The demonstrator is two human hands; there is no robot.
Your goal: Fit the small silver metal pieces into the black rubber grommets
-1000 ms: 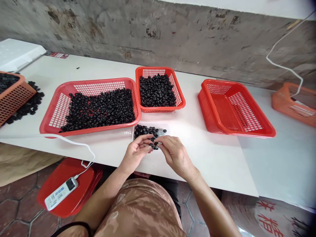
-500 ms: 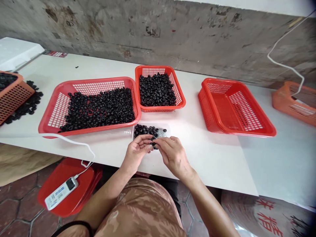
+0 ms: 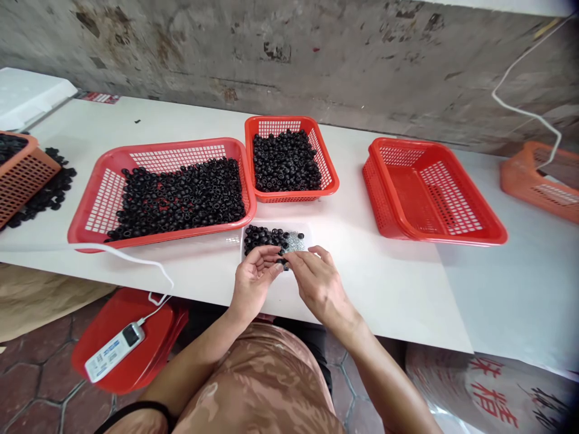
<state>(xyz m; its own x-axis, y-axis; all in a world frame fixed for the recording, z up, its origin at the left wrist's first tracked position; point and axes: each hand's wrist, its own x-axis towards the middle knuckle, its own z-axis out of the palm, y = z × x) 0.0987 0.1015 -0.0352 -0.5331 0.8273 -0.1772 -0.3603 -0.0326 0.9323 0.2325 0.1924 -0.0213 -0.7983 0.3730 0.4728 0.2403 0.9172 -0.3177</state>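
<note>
My left hand (image 3: pixel 252 278) is closed in a pinch on a small round black plastic part (image 3: pixel 281 261) with a hole in it. Against the same part, the thumb and fingertips of my right hand (image 3: pixel 317 283) are pressed together; whether a tiny piece sits between them is too small to make out. Both hands hover over the near side of a shallow clear tray (image 3: pixel 308 232). Black parts (image 3: pixel 265 237) fill the tray's left side, and a pile of small shiny silvery pieces (image 3: pixel 295 242) lies at its right. The hands hide the tray's front.
Behind the tray stand two red baskets, a wide one (image 3: pixel 72 232) and a smaller one (image 3: pixel 332 181), holding black parts. Stacked red baskets (image 3: pixel 384 199) are at right. An orange basket (image 3: pixel 31 175) stands left. A power bank (image 3: pixel 113 352) with a white cable rests on a red stool (image 3: pixel 154 337).
Both hands stay together over the tray with only slight finger movement. The whole view has shifted a little.
</note>
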